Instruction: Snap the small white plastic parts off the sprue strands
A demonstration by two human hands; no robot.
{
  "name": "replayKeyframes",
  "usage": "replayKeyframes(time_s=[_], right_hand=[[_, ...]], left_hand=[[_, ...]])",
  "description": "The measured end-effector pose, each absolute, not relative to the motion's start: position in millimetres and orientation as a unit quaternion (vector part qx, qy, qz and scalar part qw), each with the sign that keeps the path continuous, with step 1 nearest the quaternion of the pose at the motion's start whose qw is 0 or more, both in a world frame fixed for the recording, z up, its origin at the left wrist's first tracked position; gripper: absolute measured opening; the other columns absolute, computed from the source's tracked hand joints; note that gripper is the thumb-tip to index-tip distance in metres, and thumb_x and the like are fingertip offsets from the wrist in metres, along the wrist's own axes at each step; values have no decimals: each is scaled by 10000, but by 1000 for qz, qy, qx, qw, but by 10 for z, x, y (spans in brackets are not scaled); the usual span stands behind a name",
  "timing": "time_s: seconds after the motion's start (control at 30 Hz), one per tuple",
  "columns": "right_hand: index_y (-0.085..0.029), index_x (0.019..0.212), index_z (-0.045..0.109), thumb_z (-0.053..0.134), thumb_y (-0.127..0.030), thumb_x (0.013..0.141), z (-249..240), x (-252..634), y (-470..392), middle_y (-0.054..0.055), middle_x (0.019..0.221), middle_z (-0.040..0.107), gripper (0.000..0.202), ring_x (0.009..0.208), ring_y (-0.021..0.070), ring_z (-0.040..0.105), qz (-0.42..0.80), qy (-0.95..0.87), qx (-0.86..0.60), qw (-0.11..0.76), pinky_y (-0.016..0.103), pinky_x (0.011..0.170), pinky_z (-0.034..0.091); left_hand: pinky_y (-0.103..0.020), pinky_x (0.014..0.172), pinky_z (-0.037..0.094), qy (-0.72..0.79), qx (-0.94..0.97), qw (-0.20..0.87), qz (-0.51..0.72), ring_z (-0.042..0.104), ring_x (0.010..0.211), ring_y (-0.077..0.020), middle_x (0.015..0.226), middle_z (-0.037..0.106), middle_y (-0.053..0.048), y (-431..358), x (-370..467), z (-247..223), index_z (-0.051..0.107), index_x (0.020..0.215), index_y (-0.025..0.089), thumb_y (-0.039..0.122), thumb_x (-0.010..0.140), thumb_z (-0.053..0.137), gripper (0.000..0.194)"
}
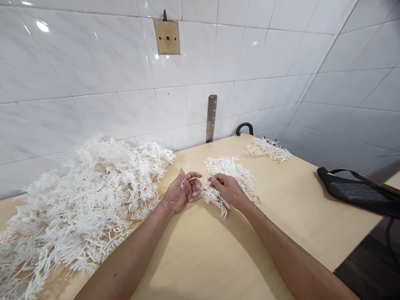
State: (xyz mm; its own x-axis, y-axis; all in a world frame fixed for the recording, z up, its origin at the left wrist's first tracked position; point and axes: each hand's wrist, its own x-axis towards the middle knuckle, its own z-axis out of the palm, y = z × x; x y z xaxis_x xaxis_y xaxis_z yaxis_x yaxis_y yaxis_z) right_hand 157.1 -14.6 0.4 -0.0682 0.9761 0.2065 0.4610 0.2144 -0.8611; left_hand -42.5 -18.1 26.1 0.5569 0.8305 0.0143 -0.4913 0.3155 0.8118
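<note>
My right hand [229, 189] pinches a thin white plastic strand between thumb and fingertips. Below those fingers hangs a small frilly white plastic sprig [215, 198], its lower tips close to the tabletop; whether it joins the pinched strand is hard to tell. Facing it, my left hand [185, 191] is turned palm up, with fingers loosely curled and the thumb apart. A tiny curved white bit [183, 183] shows against its palm. Just behind my right hand lies a flat pile of white sprigs [233, 168]. To the left spreads a large heap of white plastic foliage [90, 200].
A smaller bunch of white sprigs [268, 149] lies near the far right corner of the wooden table [193, 258]. A black mesh bag [356, 189] rests at the right edge. Behind stand a black curved handle [244, 126], a metal bracket [211, 118] and a tiled wall [103, 62].
</note>
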Motion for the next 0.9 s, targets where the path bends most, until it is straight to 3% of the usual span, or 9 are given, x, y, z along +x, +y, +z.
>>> replayKeyframes(time_s=[0.1, 0.17, 0.27, 0.33, 0.43, 0.5, 0.67, 0.77, 0.9], right_hand=[[-178, 848, 670, 575, -566, 827, -27, 1605, -107, 20, 719, 647, 399, 572, 136, 517, 377, -593, -534, 470, 251, 519, 381], [-169, 852, 671, 600, -594, 800, -41, 1615, -90, 22, 713, 639, 434, 570, 136, 521, 406, -572, -520, 488, 252, 512, 393], [-168, 842, 673, 604, -610, 791, -34, 1609, -92, 11, 677, 621, 450, 576, 138, 524, 410, -568, -512, 497, 254, 525, 412], [-168, 842, 677, 596, -602, 800, -7, 1601, -112, 13, 689, 628, 443, 598, 142, 533, 399, -576, -513, 496, 253, 543, 418], [-166, 840, 684, 574, -578, 823, 55, 1587, -155, 14, 693, 631, 427, 608, 140, 529, 385, -591, -515, 487, 248, 547, 408], [-168, 829, 689, 568, -559, 830, 95, 1578, -182, 12, 691, 630, 409, 614, 141, 529, 374, -602, -518, 480, 247, 549, 402], [-175, 788, 681, 587, -534, 815, 143, 1560, -209, 2, 655, 616, 371, 589, 138, 516, 364, -606, -516, 483, 252, 548, 393], [-172, 815, 681, 589, -545, 813, 152, 1562, -205, -1, 615, 580, 384, 573, 141, 503, 373, -605, -508, 486, 256, 544, 397], [-173, 815, 689, 608, -547, 809, 150, 1588, -184, 7, 654, 602, 383, 598, 137, 500, 357, -598, -508, 508, 260, 578, 407]], left_hand=[[-213, 470, 367, 237, 397, 752, 470, 525, 611, -128, 776, 592, -43, -124, -420, 228, 619, 1025, 174, 639, 739, 663, 547], [-234, 567, 443, 271, 407, 726, 484, 554, 659, -129, 781, 605, -35, -102, -407, 190, 628, 953, 166, 526, 684, 772, 472], [-239, 624, 453, 333, 460, 669, 479, 544, 628, -111, 702, 598, -15, -117, -370, 143, 637, 843, 141, 405, 646, 832, 383], [-237, 631, 444, 356, 509, 631, 465, 549, 632, -113, 710, 618, -22, -156, -336, 133, 668, 929, 136, 416, 681, 809, 400], [-244, 679, 448, 359, 578, 582, 446, 582, 727, -132, 882, 668, -57, -227, -279, 137, 665, 1127, 160, 406, 688, 806, 522], [-240, 671, 439, 372, 600, 554, 441, 579, 728, -134, 894, 669, -56, -262, -242, 134, 676, 1104, 160, 387, 650, 832, 530], [-225, 550, 381, 394, 596, 550, 432, 510, 567, -103, 673, 622, -17, -280, -187, 93, 678, 818, 145, 421, 650, 810, 349], [-216, 481, 326, 424, 583, 537, 438, 436, 479, -83, 560, 554, 13, -274, -178, 86, 678, 765, 151, 399, 662, 789, 291], [-206, 466, 300, 429, 574, 530, 454, 417, 478, -70, 575, 545, 13, -266, -196, 115, 677, 735, 146, 336, 656, 780, 230]])
